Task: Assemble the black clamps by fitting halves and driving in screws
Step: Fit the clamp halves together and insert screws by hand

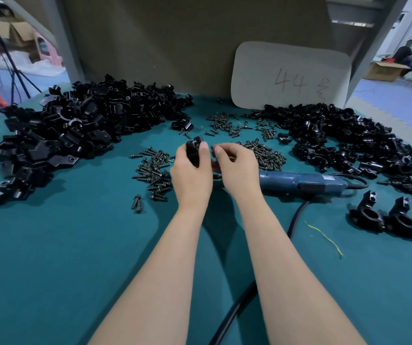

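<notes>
— The teal bench (75, 245) is carrying heaps of black clamp halves (75, 125) on both sides. Where is the clamp being worked on?

— The left hand (191, 178) is gripping the clamp (195, 148) mid-bench, fingers curled round it. The right hand (237, 168) is hovering just to its right, fingers curled inward; I cannot tell whether they are pinching anything.

— And the driver?

— The blue electric screwdriver (299, 181) is lying crosswise, long axis left to right, its tip end hiding behind the right hand, the nearer one. Loose screws (262, 155) are lying just beyond that hand.
</notes>
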